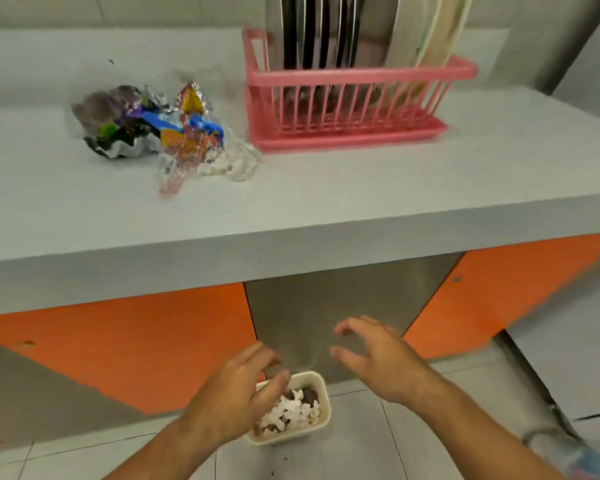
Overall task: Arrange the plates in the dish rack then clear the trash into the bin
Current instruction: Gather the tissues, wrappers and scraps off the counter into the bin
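- Left hand [238,393] and right hand [378,362] are held spread, nothing gripped, over the bin [325,398].
- Wrappers [149,126] are seen on the counter [361,202] at 11 o'clock, so the left hand is reckoned nearer.

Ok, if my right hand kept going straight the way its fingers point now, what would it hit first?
Probably the steel panel under the counter: the right hand points forward and slightly left at it, with nothing visible between. Depth is unclear; the bin seems to sit below that line.
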`<state>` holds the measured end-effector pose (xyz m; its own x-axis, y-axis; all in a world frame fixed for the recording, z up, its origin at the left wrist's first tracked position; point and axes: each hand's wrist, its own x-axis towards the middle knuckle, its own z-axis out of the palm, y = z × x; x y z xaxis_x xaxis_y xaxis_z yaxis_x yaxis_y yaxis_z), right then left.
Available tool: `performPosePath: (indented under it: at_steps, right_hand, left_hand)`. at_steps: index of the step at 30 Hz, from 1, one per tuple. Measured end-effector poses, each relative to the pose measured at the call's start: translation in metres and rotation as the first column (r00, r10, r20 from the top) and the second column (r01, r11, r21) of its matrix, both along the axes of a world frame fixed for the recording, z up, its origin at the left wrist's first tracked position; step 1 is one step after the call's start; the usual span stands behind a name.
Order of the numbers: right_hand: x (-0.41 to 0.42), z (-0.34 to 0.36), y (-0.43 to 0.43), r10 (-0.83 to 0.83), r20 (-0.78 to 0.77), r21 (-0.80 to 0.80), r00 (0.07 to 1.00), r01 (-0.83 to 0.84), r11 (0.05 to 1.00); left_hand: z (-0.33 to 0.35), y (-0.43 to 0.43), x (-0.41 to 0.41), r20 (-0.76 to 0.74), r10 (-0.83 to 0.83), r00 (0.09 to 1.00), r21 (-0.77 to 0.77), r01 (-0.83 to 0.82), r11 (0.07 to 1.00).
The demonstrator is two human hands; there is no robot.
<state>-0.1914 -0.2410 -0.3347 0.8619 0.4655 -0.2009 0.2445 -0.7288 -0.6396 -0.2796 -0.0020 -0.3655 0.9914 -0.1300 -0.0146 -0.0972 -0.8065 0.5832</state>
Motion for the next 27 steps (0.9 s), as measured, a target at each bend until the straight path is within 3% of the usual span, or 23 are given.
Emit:
performPosePath:
  at_steps: [5,9,18,27]
  right_hand:
    - [-0.006,0.117,-0.012,0.001,0.112,0.061,0.994,-0.008,0.998]
    - [-0.006,0.176,-0.014,0.002,0.162,0.102,0.987,-0.018,0.995]
    - [-0.002,0.206,0.009,-0.115,0.14,0.246,0.983,0.078,0.966]
    - [0.051,0.21,0.099,-0.203,0.126,0.255,0.971,0.166,0.953]
  left_hand:
    - [0.133,-0.012,0.013,0.17,-0.049,0.984,0.06,0.039,0.997]
    - [0.197,-0.007,0.017,0.245,-0.019,0.969,0.027,0.013,1.0]
    - [0.224,0.014,0.017,0.288,0.063,0.955,-0.044,-0.052,0.998]
    - [0.233,0.091,0.09,0.313,0.052,0.948,-0.002,-0.054,0.999]
